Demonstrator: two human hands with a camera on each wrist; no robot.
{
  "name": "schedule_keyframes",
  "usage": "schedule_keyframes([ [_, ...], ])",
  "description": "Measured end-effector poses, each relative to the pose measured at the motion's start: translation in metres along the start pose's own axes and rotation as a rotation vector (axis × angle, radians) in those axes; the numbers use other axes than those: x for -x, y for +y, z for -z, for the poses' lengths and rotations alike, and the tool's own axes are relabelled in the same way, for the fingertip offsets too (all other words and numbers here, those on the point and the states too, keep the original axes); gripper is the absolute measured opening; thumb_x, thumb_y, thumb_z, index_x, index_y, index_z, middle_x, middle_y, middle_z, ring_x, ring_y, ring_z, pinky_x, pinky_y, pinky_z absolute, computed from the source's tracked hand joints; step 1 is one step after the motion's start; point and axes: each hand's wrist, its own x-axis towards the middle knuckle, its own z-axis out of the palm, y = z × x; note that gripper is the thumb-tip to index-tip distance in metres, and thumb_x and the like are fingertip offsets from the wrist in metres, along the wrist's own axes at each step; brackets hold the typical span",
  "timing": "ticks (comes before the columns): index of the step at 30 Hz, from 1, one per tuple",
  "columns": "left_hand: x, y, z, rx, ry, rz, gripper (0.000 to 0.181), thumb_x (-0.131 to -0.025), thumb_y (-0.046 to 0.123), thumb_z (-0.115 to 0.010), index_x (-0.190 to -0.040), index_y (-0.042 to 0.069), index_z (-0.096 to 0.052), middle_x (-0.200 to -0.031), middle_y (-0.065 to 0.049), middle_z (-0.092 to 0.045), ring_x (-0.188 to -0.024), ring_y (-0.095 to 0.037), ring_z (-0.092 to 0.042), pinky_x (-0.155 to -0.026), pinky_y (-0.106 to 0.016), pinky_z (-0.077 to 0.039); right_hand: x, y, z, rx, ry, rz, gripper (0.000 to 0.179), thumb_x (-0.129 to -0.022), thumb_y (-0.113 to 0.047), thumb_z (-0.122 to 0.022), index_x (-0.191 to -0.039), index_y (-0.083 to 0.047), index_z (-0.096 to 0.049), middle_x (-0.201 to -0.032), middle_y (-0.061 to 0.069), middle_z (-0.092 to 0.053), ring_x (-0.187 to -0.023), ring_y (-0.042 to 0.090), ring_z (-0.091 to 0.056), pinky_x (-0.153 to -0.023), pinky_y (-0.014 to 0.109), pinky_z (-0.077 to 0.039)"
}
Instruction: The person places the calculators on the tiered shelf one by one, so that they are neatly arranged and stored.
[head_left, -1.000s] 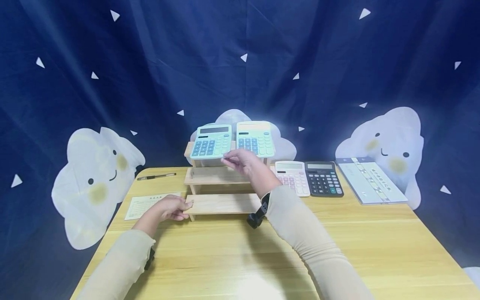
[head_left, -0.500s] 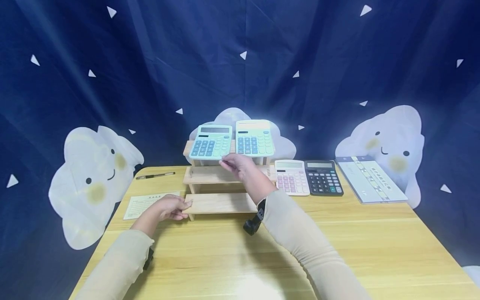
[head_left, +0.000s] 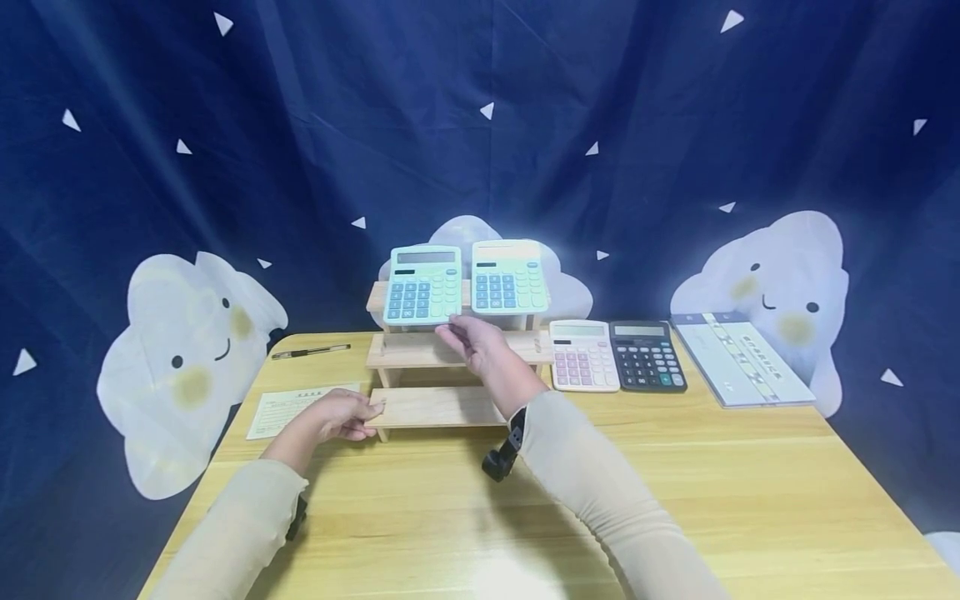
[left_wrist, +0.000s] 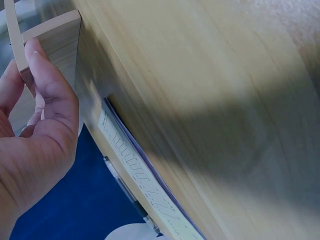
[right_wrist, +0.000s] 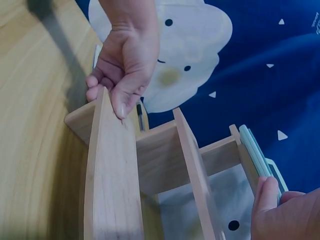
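A three-step wooden stand is on the table, and two mint-green calculators lean side by side at its top step. My right hand pinches the lower right corner of the left calculator; the right wrist view shows thumb and finger at the edge of this calculator. The right calculator stands just beside it, untouched. With thumb above and fingers below, my left hand grips the left end of the bottom step. The left wrist view shows this hand at the board's corner.
Right of the stand lie a pink-and-white calculator and a black calculator, then a pale bound booklet. At left are a printed form pad and a black pen. A dark blue curtain hangs behind.
The left mint calculator has turned from a slight slant to nearly straight, its lower edge a little lower. My right hand has shifted slightly down and left with it; the left hand keeps its grip.
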Motion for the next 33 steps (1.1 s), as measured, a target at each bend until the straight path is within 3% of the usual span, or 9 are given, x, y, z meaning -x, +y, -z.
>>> schedule_keyframes([
  [10, 0.002, 0.001, -0.002, 0.014, -0.003, 0.011, 0.066, -0.089, 0.017, -0.065, -0.135, -0.017, -0.031, -0.083, -0.007, -0.061, -0.065, -0.013, -0.066, -0.062, -0.024, -0.057, -0.004, 0.005, -0.005, -0.100, 0.068, 0.085, 0.029, -0.086, 0.010, -0.056, -0.115, 0.010, -0.059, -0.097, 0.020, -0.064, -0.094, 0.025, -0.068, -0.073, 0.019, -0.056],
  [18, -0.001, 0.001, -0.001, 0.001, -0.007, 0.006, 0.067, -0.090, 0.018, -0.064, -0.136, -0.017, -0.030, -0.082, -0.007, -0.056, -0.067, -0.014, -0.066, -0.063, -0.024, -0.057, -0.005, 0.004, -0.007, -0.143, 0.089, 0.126, 0.030, -0.089, 0.005, -0.057, -0.118, 0.008, -0.057, -0.101, 0.018, -0.062, -0.088, 0.020, -0.069, -0.075, 0.017, -0.055],
  [26, -0.001, 0.003, 0.000, 0.012, -0.007, -0.001, 0.067, -0.090, 0.018, -0.065, -0.136, -0.016, -0.030, -0.088, -0.007, -0.059, -0.068, -0.014, -0.066, -0.063, -0.024, -0.057, -0.006, 0.004, -0.009, -0.147, 0.092, 0.151, 0.029, -0.090, 0.000, -0.058, -0.119, 0.004, -0.056, -0.093, 0.013, -0.062, -0.086, 0.017, -0.069, -0.075, 0.016, -0.055],
  [33, 0.000, 0.002, 0.000, 0.015, -0.013, 0.013, 0.066, -0.090, 0.018, -0.065, -0.136, -0.016, -0.031, -0.085, -0.006, -0.058, -0.067, -0.014, -0.066, -0.063, -0.024, -0.057, 0.001, 0.007, -0.012, -0.115, 0.088, 0.071, 0.029, -0.089, -0.003, -0.061, -0.118, 0.000, -0.058, -0.086, 0.009, -0.062, -0.079, 0.013, -0.067, -0.083, 0.020, -0.054],
])
